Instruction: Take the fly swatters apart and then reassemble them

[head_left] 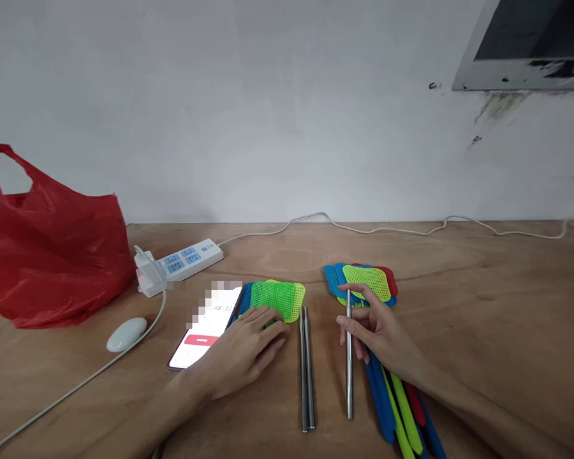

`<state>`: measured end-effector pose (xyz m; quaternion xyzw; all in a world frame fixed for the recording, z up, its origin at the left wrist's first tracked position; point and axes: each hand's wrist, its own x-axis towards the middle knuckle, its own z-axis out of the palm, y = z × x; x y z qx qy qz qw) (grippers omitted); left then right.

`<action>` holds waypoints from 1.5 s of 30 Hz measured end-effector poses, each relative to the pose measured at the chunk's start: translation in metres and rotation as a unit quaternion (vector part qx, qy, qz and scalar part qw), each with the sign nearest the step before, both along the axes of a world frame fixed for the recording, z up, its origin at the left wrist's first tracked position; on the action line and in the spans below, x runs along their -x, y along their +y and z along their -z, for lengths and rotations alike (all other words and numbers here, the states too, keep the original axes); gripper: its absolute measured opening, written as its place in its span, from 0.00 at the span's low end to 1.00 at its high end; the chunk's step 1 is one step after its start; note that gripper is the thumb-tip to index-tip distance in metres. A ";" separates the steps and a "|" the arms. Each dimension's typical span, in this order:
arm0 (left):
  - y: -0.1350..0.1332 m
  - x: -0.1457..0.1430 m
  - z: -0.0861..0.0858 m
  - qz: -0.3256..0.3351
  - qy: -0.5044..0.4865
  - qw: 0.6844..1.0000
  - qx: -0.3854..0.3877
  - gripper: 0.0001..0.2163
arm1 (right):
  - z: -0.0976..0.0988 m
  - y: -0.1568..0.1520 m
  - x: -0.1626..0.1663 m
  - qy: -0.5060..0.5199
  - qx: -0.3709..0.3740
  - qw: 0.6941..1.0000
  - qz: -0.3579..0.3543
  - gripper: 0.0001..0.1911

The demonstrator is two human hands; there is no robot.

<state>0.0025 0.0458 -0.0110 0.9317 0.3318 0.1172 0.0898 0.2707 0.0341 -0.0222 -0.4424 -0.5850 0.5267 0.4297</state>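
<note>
My left hand [251,341] lies palm down with its fingers on a small stack of loose fly-swatter heads [277,298], green on top of yellow and blue. My right hand [375,331] pinches a thin metal rod [349,376] that runs from the swatter pile toward me. That hand rests over a pile of whole fly swatters [366,280] with blue, yellow-green and red heads; their coloured handles [402,408] fan out under my wrist. Two more metal rods [307,370] lie side by side between my hands.
A phone [205,328] with a lit screen lies by my left hand. Further left are a white mouse [127,333], a white power strip [182,261] with cables, and a red plastic bag [48,245]. A white wall rises behind the wooden table [497,306].
</note>
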 end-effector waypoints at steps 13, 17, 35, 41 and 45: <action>-0.001 -0.001 0.002 0.003 0.006 1.000 0.005 0.10 | 0.005 -0.001 0.001 -0.030 -0.014 0.999 0.004 0.29; -0.002 -0.001 0.002 0.002 0.009 1.000 0.007 0.11 | 0.010 0.003 -0.004 -0.114 -0.051 0.992 0.000 0.30; -0.005 -0.003 0.000 0.039 -0.006 0.999 0.020 0.09 | 0.004 0.013 -0.029 -0.441 -0.382 0.806 0.098 0.09; -0.011 -0.005 0.001 0.060 0.002 0.998 0.011 0.22 | 0.003 0.016 -0.035 -0.480 -0.310 0.813 0.110 0.09; -0.012 -0.006 0.002 0.083 0.010 0.996 0.005 0.23 | -0.001 0.016 -0.036 -0.510 -0.253 0.818 0.086 0.04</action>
